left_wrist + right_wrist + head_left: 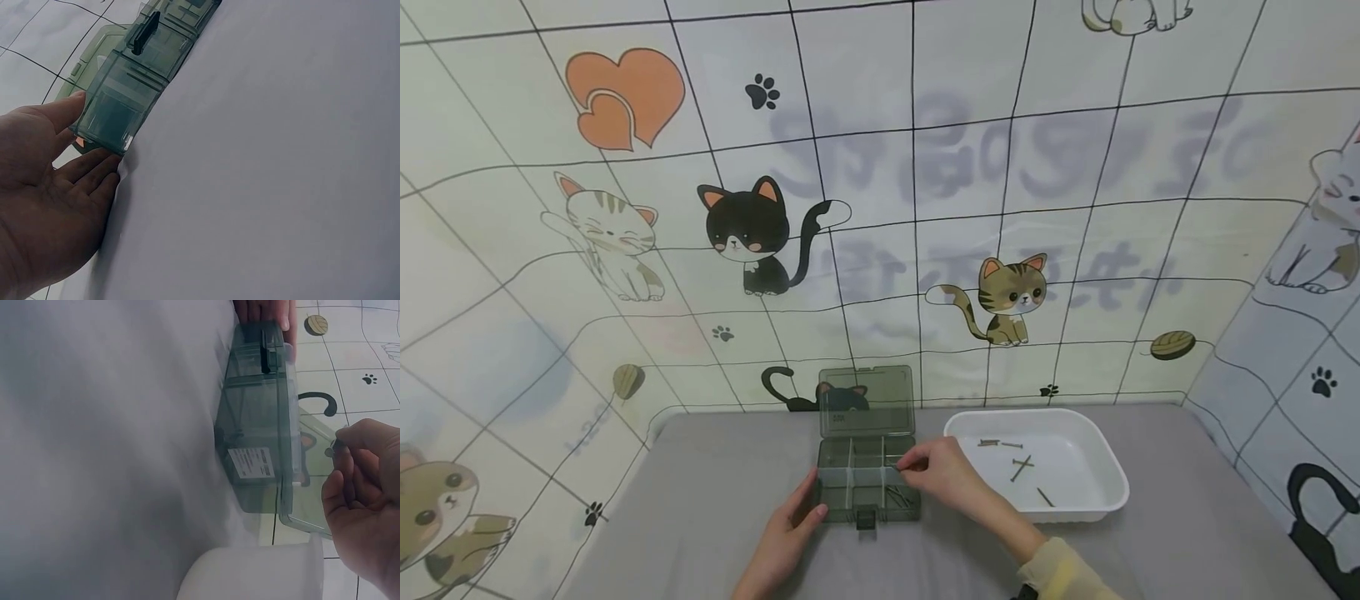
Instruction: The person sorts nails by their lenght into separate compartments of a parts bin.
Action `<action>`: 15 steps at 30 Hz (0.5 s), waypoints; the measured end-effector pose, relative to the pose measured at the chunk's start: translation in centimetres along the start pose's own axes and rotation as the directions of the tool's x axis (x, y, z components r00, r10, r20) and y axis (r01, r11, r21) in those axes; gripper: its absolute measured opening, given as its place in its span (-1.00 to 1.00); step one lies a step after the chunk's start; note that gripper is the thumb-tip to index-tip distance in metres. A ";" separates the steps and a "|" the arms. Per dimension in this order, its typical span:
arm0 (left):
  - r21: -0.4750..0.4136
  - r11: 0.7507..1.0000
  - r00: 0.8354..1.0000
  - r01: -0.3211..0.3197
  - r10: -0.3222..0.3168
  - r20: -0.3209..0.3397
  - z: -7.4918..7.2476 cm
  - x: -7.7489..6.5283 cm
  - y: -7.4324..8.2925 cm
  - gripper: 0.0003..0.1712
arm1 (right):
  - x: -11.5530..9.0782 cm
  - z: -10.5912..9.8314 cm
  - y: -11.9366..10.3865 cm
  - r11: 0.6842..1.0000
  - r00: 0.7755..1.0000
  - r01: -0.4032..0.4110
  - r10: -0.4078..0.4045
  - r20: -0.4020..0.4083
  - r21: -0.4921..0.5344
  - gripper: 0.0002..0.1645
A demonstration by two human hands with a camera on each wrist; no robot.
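A green translucent compartment box (841,506) stands on the table with its lid (865,412) raised at the back. Several screws (898,497) lie in its front right compartment. Along the box's left side rests my left hand (786,533), fingers fairly straight and thumb at the front corner; the left wrist view shows this hand (56,181) against the box end (112,119). My right hand (947,473) pinches a screw between thumb and forefinger over the right compartments. In the right wrist view the screw's round head (330,452) shows beside the fingertips.
Right of the box stands a white tray (1093,454) with several screws (1022,467) scattered in it. A grey cloth (715,467) covers the table. Behind hangs a wall sheet (880,333) printed with cats and grid lines. A white label (251,462) is on the box.
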State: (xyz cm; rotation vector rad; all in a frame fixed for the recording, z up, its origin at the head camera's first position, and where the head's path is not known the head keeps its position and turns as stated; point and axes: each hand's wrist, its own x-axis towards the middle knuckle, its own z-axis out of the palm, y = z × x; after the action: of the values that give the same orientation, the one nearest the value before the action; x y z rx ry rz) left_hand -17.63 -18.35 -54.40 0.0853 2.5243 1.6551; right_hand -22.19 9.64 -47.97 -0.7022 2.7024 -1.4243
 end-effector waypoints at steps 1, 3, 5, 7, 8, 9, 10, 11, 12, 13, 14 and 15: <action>0.003 1.000 1.000 -0.002 0.002 -0.001 0.0 0.0 0.0 -0.28 | 0.0 0.0 0.0 1.000 1.000 0.000 0.000 0.002 0.001 -0.93; 0.005 1.000 1.000 -0.005 0.005 -0.005 0.0 0.1 -0.1 -0.28 | 0.1 0.1 0.0 1.000 1.000 0.002 -0.002 0.003 0.000 -0.94; 0.001 1.000 1.000 -0.008 0.008 -0.009 0.1 0.1 -0.1 -0.28 | 0.0 0.2 0.0 1.000 1.000 0.010 -0.010 -0.002 -0.008 -0.93; -0.005 1.000 1.000 -0.007 0.007 -0.011 0.1 0.1 -0.1 -0.29 | 0.0 0.1 0.0 1.000 1.000 0.015 -0.015 -0.015 -0.010 -0.93; -0.007 1.000 1.000 -0.005 0.005 -0.012 0.2 0.1 -0.1 -0.29 | -0.1 0.0 -0.1 1.000 1.000 0.016 -0.016 -0.020 -0.007 -0.93; -0.008 1.000 1.000 -0.006 0.006 -0.016 0.2 0.1 -0.1 -0.29 | -0.1 -0.1 -0.1 1.000 0.999 0.020 -0.020 -0.026 -0.001 -0.93; -0.008 1.000 1.000 -0.005 0.005 -0.018 0.2 0.1 -0.1 -0.29 | -0.2 -0.2 -0.1 1.000 0.999 0.019 -0.019 -0.030 0.006 -0.93; -0.002 1.000 1.000 -0.017 0.017 -0.017 0.2 0.1 -0.2 -0.29 | -0.2 -0.3 -0.1 1.000 0.999 0.020 -0.020 -0.034 0.013 -0.93; 0.000 1.000 1.000 -0.016 0.016 -0.018 0.2 0.1 -0.2 -0.29 | -0.3 -0.4 -0.1 1.000 0.999 0.020 -0.019 -0.038 0.019 -0.93; 0.001 1.000 1.000 -0.018 0.018 -0.019 0.2 0.0 -0.2 -0.29 | -0.3 -0.5 -0.1 1.000 0.999 0.023 -0.022 -0.042 0.020 -0.93; 0.005 1.000 1.000 -0.017 0.017 -0.019 0.2 0.1 -0.3 -0.29 | -0.3 -0.6 0.0 1.000 0.999 0.024 -0.023 -0.045 0.020 -0.93; 0.007 1.000 1.000 -0.019 0.019 -0.018 0.2 0.1 -0.3 -0.29 | -0.3 -0.7 0.1 0.999 0.998 0.025 -0.024 -0.050 0.021 -0.93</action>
State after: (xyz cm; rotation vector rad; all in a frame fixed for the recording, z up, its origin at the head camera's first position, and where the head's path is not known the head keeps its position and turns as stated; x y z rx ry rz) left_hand -17.68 -18.23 -54.75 0.0961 2.5499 1.6622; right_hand -22.04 10.33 -47.68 -0.7110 2.7202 -1.4942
